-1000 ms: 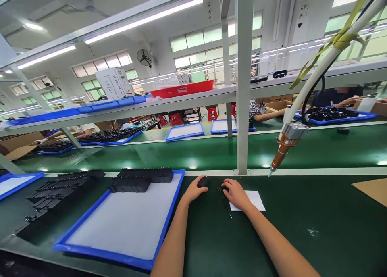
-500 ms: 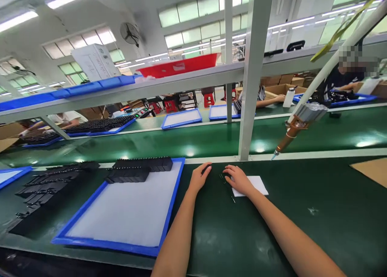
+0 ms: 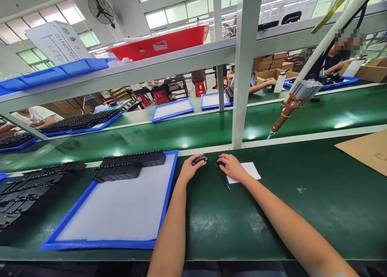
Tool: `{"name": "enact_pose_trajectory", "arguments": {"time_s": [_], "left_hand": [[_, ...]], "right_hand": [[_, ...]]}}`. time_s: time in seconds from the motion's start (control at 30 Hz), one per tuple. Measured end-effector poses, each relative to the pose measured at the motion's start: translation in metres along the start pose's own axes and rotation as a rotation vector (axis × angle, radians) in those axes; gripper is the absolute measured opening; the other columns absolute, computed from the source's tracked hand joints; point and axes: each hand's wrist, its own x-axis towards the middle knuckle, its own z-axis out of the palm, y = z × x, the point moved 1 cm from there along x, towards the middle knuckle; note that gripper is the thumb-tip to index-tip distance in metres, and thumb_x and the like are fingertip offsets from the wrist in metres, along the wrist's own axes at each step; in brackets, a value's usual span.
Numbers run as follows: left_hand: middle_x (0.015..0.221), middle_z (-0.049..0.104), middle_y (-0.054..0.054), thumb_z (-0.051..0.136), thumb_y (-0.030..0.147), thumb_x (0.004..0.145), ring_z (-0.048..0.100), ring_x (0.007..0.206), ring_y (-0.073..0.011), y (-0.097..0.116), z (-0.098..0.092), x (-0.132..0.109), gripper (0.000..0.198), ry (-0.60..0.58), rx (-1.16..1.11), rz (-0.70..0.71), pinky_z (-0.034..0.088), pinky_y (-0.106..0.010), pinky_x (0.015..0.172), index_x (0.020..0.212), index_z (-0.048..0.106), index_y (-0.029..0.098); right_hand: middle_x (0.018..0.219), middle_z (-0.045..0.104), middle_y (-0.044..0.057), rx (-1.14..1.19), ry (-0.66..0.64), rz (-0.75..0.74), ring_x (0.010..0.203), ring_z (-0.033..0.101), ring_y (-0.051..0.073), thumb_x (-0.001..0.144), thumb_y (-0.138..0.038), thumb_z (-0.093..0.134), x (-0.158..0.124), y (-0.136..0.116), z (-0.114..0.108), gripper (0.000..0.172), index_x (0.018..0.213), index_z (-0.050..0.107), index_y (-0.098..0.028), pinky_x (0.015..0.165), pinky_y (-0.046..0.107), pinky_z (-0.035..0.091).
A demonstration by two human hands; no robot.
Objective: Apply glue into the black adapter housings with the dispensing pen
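Note:
My left hand point(image 3: 188, 170) is closed around a small black plastic part point(image 3: 200, 160), held between thumb and fingers just above the green bench. To its right, my right hand point(image 3: 233, 168) is palm down with fingers bent and spread, the thumb apart from them. Its fingertips hover at or touch several thin dark pins point(image 3: 223, 178) lying in a slanted row; whether one is pinched cannot be made out. Partly beneath that hand lies a white sheet point(image 3: 252, 171).
Left of my arm, a blue tray point(image 3: 171, 188) lined with white holds rows of black blocks point(image 3: 121, 172). More black blocks point(image 3: 36, 188) stand farther left. An orange-handled tool point(image 3: 281, 120) hangs at right above a cardboard sheet point(image 3: 365, 150). A post point(image 3: 238, 107) rises ahead; co-workers sit beyond.
The black part in my left hand shows more clearly now. My right hand stays by the pins, its fingers slightly shifted. The camera view has tilted down and turned a little right.

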Motion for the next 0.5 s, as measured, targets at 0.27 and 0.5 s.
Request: {"name": "enact_pose_trajectory", "arguments": {"time_s": [0.27,0.5], "left_hand": [[0.13,0.061,-0.012,0.067,0.049,0.074,0.063,0.109,-0.0255,-0.016,0.004,0.006,0.052,0.048,-0.159,-0.039,0.05,-0.036,0.089,0.116,0.064,0.019],[0.118,0.068,-0.004,0.078,0.039,0.066,0.064,0.102,-0.0236,0.0,0.002,-0.008,0.05,-0.004,0.184,0.028,0.05,-0.035,0.091,0.114,0.068,0.026]], "right_hand": [[0.119,0.063,0.01,0.023,0.035,-0.001,0.111,0.059,0.026,0.084,-0.021,0.053,0.0,-0.002,-0.001,0.024,0.104,0.066,-0.021,0.102,0.052,0.039],[0.098,0.069,0.006,0.078,0.201,-0.008,0.093,0.065,0.021,0.084,-0.021,0.051,0.005,-0.007,-0.008,0.017,0.093,0.066,-0.022,0.086,0.039,0.051]]}}
